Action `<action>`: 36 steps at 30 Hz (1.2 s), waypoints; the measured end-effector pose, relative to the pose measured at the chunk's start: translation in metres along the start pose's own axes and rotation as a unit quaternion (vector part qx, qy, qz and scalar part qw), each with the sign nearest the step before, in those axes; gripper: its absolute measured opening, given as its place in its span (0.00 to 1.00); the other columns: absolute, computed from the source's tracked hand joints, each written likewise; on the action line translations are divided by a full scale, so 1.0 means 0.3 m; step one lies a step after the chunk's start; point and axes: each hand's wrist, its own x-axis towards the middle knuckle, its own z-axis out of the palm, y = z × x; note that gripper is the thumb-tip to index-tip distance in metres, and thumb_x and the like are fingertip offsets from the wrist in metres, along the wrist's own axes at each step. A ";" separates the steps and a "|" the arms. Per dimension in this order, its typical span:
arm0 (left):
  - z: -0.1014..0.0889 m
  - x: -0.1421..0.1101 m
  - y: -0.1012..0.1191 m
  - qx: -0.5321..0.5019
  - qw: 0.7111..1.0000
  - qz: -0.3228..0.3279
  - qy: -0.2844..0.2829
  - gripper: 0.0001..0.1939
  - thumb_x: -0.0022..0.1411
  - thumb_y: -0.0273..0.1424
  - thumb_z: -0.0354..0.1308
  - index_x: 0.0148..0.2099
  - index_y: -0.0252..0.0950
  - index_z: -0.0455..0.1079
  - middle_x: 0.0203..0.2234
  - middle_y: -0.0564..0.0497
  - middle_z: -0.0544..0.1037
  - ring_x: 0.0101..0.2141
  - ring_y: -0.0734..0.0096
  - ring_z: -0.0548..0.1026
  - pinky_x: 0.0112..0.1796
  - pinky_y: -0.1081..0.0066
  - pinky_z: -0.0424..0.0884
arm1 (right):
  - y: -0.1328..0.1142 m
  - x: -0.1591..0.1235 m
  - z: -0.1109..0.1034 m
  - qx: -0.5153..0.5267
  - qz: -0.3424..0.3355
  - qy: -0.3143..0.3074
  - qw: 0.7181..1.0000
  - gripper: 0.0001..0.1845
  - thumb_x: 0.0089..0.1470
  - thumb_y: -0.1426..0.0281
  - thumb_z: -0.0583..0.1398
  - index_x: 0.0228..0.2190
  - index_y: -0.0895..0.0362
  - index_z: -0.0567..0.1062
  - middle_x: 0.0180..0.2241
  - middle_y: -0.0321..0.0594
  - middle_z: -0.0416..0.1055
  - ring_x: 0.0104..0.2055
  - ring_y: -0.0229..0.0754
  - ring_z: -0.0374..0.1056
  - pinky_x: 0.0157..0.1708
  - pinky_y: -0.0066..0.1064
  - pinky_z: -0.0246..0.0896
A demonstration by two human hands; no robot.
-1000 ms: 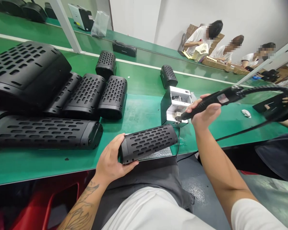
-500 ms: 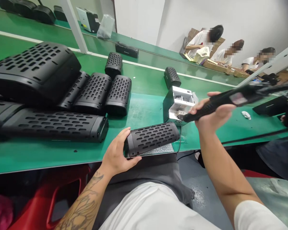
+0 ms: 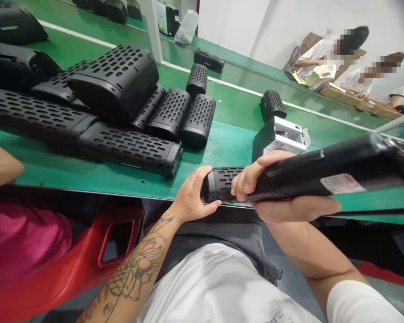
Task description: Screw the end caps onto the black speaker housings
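My left hand (image 3: 193,195) grips a black perforated cylindrical speaker housing (image 3: 224,181) at the near edge of the green workbench (image 3: 222,152). Only a short stretch of the housing shows, because my right hand (image 3: 272,193) covers its far end. That hand is closed around a black corded electric screwdriver (image 3: 323,172) with a white label, which lies across the housing and fills the right of the view. The screwdriver's tip is hidden behind my fingers, so I cannot tell whether it touches the housing.
Several black perforated housings (image 3: 131,150), short and long, lie on the bench to the left. A small metal screw feeder (image 3: 281,139) stands just beyond my hands. A person's forearm (image 3: 0,163) and pink clothing (image 3: 23,242) enter at left, beside a red stool (image 3: 117,237).
My right hand has brought the screwdriver from beside the feeder down over the housing, much nearer to me. The housing stays in my left hand, and the whole view has swung left.
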 end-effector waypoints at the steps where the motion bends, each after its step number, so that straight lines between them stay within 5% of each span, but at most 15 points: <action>1: 0.000 0.002 0.005 -0.003 1.000 0.001 0.002 0.57 0.70 0.45 0.78 0.90 0.43 0.53 0.81 0.30 0.75 0.79 0.30 0.79 0.76 0.38 0.80 | 0.016 0.006 -0.004 -0.006 -0.007 -0.005 1.000 0.31 0.70 0.34 0.73 0.54 0.46 0.89 0.28 0.34 0.83 0.20 0.46 0.76 0.23 0.40 0.77; 8: 0.008 0.006 0.007 -0.009 1.000 0.004 0.010 0.59 0.67 0.42 0.79 0.90 0.42 0.54 0.79 0.30 0.77 0.78 0.30 0.80 0.76 0.39 0.81 | 0.043 0.028 0.039 -0.042 0.011 0.050 0.998 0.36 0.64 0.27 0.72 0.44 0.47 0.87 0.21 0.32 0.78 0.14 0.45 0.69 0.15 0.39 0.71; 14: 0.002 0.004 -0.010 -0.020 0.999 0.031 0.018 0.56 0.71 0.46 0.79 0.90 0.41 0.57 0.80 0.31 0.78 0.79 0.32 0.80 0.77 0.41 0.81 | 0.081 0.025 0.054 0.015 0.051 0.069 0.996 0.33 0.62 0.31 0.77 0.42 0.47 0.86 0.22 0.31 0.78 0.14 0.44 0.67 0.13 0.38 0.69; 23: 0.006 -0.004 -0.028 -0.023 0.999 0.024 0.015 0.57 0.69 0.47 0.82 0.90 0.41 0.61 0.78 0.32 0.81 0.77 0.32 0.82 0.77 0.38 0.82 | 0.096 0.013 0.017 0.052 0.043 -0.061 0.996 0.32 0.62 0.34 0.79 0.37 0.49 0.83 0.22 0.32 0.79 0.14 0.42 0.69 0.17 0.36 0.73; 30: -0.006 -0.001 -0.044 -0.003 0.999 0.034 0.030 0.61 0.67 0.45 0.84 0.90 0.44 0.57 0.78 0.32 0.81 0.75 0.32 0.84 0.74 0.40 0.85 | 0.166 -0.037 0.014 0.069 0.076 -0.024 0.994 0.40 0.51 0.27 0.81 0.38 0.47 0.80 0.22 0.30 0.75 0.15 0.43 0.67 0.17 0.38 0.73; 33: -0.005 -0.016 -0.012 0.025 0.997 0.050 0.058 0.58 0.70 0.47 0.82 0.90 0.45 0.57 0.76 0.32 0.82 0.74 0.31 0.85 0.71 0.39 0.86 | 0.144 -0.054 0.041 0.096 0.096 -0.017 0.991 0.39 0.50 0.30 0.83 0.34 0.47 0.78 0.20 0.30 0.75 0.15 0.43 0.66 0.15 0.37 0.69; 36: 0.036 -0.079 0.095 0.109 0.987 0.028 0.119 0.57 0.74 0.53 0.80 0.91 0.45 0.56 0.70 0.30 0.84 0.69 0.29 0.87 0.66 0.37 0.87 | 0.054 -0.049 0.015 0.091 0.093 0.019 0.991 0.39 0.57 0.26 0.77 0.42 0.48 0.85 0.22 0.31 0.78 0.15 0.42 0.68 0.17 0.36 0.70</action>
